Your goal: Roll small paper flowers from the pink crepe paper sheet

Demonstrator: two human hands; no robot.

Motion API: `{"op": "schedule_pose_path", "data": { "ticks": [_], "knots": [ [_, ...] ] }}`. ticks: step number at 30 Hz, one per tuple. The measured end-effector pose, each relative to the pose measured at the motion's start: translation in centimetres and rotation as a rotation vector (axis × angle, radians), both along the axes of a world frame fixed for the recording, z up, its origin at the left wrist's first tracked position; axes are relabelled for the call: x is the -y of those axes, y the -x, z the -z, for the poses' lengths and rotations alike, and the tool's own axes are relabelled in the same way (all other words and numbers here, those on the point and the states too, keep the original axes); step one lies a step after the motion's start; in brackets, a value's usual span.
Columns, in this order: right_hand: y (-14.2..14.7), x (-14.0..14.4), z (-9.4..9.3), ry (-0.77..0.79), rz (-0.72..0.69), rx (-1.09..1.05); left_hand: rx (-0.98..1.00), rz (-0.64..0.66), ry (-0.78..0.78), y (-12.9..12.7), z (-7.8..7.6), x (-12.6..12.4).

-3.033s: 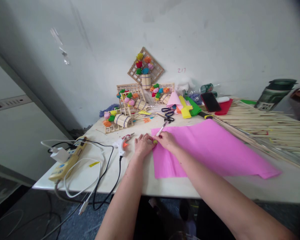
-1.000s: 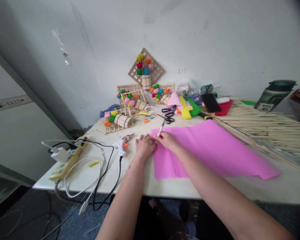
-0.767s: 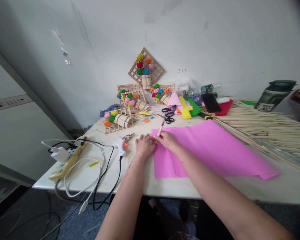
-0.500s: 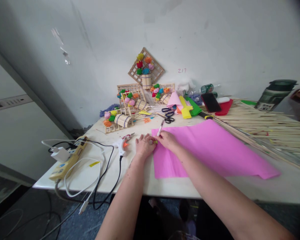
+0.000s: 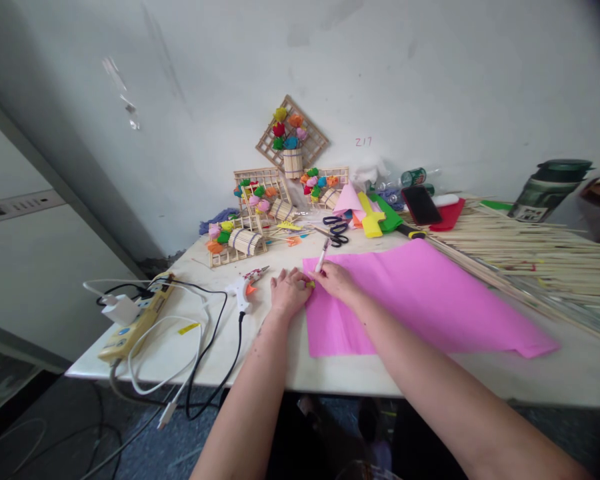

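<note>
A large pink paper sheet [image 5: 420,300] lies flat on the white table [image 5: 260,360]. My right hand [image 5: 333,279] holds a white pen [image 5: 323,255] with its tip at the sheet's far left corner. My left hand [image 5: 287,291] rests beside it at the sheet's left edge, pressing a small yellow piece [image 5: 310,285] against the paper; its fingers are bent down on that piece. The two hands touch each other.
A glue gun [image 5: 244,285] lies left of my hands, its black cord running to a power strip [image 5: 133,323]. Black scissors [image 5: 336,229], coloured paper, a phone [image 5: 421,204] and stick-and-flower crafts [image 5: 260,207] stand behind. A bundle of bamboo sticks [image 5: 530,250] fills the right.
Almost nothing differs. Both hands stay at the sheet's corner; the pen tilts only slightly between frames.
</note>
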State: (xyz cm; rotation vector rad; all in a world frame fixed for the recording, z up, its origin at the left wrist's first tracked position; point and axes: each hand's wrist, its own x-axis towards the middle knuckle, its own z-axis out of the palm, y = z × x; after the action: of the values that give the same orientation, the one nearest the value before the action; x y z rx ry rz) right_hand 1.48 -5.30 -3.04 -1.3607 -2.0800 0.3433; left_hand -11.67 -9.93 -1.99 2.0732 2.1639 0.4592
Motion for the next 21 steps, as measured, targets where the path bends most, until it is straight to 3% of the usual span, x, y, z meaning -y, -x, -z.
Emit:
{"op": "schedule_pose_path", "data": {
  "ticks": [12, 21],
  "knots": [
    [-0.21, 0.13, -0.25, 0.035, -0.010, -0.139, 0.013, -0.003, -0.011, 0.02, 0.09, -0.04],
    [-0.09, -0.07, 0.21, -0.002, -0.014, -0.093, -0.001, 0.001, 0.000, 0.03, -0.01, 0.00]
  ]
}}
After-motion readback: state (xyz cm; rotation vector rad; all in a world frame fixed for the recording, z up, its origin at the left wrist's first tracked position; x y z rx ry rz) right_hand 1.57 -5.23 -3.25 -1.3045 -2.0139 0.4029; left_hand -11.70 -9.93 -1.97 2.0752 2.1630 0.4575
